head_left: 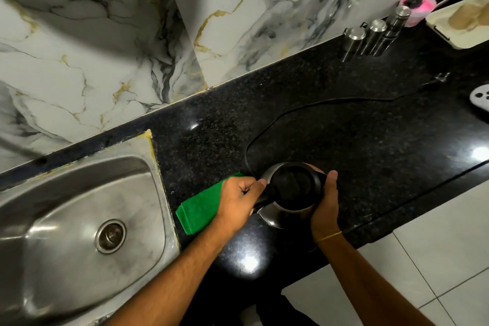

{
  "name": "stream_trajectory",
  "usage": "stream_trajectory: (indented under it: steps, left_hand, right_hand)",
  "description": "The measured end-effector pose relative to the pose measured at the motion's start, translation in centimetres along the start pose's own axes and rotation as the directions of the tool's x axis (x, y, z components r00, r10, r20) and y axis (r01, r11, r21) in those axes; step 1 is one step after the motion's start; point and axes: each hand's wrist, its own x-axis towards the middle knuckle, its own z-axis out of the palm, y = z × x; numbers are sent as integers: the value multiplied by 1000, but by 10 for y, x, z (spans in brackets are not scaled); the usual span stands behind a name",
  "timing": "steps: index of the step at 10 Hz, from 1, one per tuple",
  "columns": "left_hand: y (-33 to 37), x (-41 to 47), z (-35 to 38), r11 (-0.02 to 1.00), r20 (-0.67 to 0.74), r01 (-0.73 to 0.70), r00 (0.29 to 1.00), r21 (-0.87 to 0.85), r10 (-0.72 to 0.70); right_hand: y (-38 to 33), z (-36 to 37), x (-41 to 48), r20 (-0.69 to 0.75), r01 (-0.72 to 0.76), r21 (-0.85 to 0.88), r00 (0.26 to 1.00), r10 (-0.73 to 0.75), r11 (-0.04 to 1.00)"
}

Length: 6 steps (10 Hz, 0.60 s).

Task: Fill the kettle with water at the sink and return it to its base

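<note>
in the head view, a steel kettle with a black lid point(289, 190) is held above the black speckled granite counter point(370, 140), just right of the stainless steel sink point(79, 206). its handle is gripped by the closed left hand point(238, 201); its right side is cupped by the right hand point(326, 201). a green scouring pad point(198, 209) lies beside the sink.

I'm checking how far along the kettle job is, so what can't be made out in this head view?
- Water level: the kettle has its black lid shut, hiding the inside.
- Base: under the kettle, hidden by it and both hands; only the cord shows.
- Tap: none in view above the sink; motion blur smears that edge.
- Handle grip: the left hand covers the handle; the right hand cups the body.
</note>
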Motion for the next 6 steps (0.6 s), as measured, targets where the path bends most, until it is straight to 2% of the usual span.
stream_trajectory:
  steps: [2, 3, 4, 5, 6]
  left_hand:
    - [-6, 0, 0, 1000, 25, -1, 1000, -7, 1]
    - [-5, -1, -2, 999, 11, -22, 1000, 44, 21]
    - [2, -3, -9, 974, -10, -65, 998, 217, 68]
    - [18, -3, -23, 912, 16, -160, 986, 378, 166]
    - [36, -1, -45, 813, -14, -264, 948, 518, 317]
  right_hand:
    - [-4, 2, 0, 31, -12, 26, 999, 11, 1000]
    - [-7, 2, 0, 50, -8, 12, 999, 7, 1000]
    - [-18, -1, 5, 68, -17, -36, 997, 20, 999]
    - [-43, 5, 10, 133, 75, -111, 989, -60, 991]
    - [-82, 27, 4, 235, 317, -295, 938, -253, 902]
